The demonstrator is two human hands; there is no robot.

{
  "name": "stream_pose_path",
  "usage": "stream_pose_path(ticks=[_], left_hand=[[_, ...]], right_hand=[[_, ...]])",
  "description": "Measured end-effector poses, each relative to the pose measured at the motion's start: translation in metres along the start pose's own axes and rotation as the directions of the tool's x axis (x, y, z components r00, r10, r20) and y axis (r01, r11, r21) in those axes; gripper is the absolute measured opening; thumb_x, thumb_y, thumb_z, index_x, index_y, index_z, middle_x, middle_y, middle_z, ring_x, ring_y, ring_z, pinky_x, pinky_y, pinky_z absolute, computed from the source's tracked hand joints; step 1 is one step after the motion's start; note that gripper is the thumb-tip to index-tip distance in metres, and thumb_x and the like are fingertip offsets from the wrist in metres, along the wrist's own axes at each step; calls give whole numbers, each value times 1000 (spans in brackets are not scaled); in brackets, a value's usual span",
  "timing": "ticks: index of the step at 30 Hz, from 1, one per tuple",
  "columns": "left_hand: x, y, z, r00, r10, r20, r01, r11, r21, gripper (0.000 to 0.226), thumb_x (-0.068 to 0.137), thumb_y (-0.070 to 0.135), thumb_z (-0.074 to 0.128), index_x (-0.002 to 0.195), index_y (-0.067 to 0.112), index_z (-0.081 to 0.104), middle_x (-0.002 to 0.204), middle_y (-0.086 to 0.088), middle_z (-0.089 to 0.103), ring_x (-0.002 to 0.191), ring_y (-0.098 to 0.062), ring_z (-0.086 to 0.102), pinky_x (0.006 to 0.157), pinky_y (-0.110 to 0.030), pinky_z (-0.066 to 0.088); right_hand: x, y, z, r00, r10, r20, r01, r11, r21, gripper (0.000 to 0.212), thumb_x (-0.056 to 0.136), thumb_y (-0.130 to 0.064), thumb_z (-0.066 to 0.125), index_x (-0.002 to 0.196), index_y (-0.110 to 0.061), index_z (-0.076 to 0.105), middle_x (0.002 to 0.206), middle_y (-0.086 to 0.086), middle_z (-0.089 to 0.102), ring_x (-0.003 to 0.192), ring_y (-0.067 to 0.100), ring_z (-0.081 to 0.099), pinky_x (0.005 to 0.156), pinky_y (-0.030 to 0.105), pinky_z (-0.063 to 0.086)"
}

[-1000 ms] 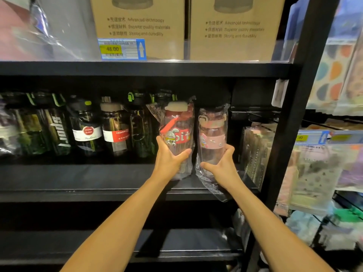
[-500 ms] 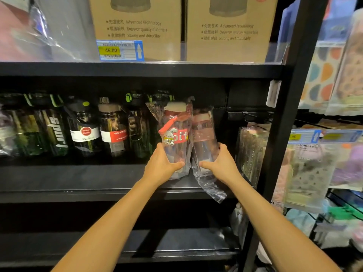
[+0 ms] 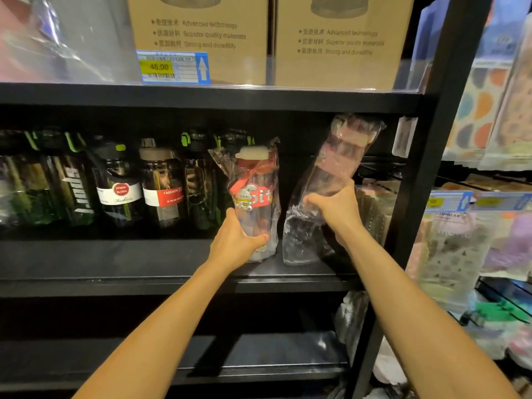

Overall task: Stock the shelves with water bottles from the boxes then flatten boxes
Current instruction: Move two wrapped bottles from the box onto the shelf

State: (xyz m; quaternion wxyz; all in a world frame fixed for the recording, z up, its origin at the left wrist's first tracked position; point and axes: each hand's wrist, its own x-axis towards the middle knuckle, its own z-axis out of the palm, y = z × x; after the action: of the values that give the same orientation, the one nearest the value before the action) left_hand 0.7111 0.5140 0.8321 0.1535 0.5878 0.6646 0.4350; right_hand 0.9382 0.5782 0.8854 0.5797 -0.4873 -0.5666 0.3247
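We see the red-labelled bottle (image 3: 254, 203) upright in its clear wrap at the right part of the middle shelf (image 3: 129, 263), its base low at the board and set back from the front edge. The left hand (image 3: 236, 243) grips its lower part, thumb curled across the front. Its red label shows white letters "Sit" and a cartoon rabbit.

Just right of it, across a dark gap, the pink bottle (image 3: 331, 174) is tilted, its top leaning right toward the black upright post (image 3: 423, 182) and reaching close under the upper shelf (image 3: 201, 97). The right hand (image 3: 335, 210) clasps it round the middle; the loose end of its wrap hangs down to the board, and we cannot tell whether it touches. This bottle is blurred and we read no writing on it.

A bare strip of board runs in front of the row of dark bottles (image 3: 86, 182) to the left; two of them read "Water Bottle" and "FASHION". The red-labelled bottle's cap has room above it.

On the upper shelf stand two cardboard boxes (image 3: 207, 27) reading "Advanced technology", "Superior quality materials", "Strong and duradility". A price tag (image 3: 172, 67) reads "46.00" beside an upward arrow.
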Motion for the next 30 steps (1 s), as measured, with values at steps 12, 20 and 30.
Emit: stream_pose_path(ticks=[12,20,30], left_hand=[[-5,-2,3,1000,26,-5,-25,1000,14,62,81,43,83,118,26,37,112,4,58,91,-18,61,66,-34,41],[-4,-3,6,999,25,-27,-25,1000,7,66,80,43,84,121,27,36,120,4,58,101,-20,61,82,-42,51],[-4,-3,4,1000,24,-16,-24,1000,15,68,79,44,84,122,27,35,120,3,58,101,-23,63,85,-49,55]], right_hand=[[-5,1,16,994,-110,2,110,992,-59,83,73,-6,84,130,-34,30,118,2,61,107,19,65,100,41,55],[-26,15,11,938,-346,15,345,932,-114,59,77,-41,89,124,-21,59,120,5,65,112,13,65,93,40,60],[-25,26,9,979,-202,27,204,978,-50,48,85,-21,87,120,-9,57,113,1,68,96,-1,65,92,18,52]])
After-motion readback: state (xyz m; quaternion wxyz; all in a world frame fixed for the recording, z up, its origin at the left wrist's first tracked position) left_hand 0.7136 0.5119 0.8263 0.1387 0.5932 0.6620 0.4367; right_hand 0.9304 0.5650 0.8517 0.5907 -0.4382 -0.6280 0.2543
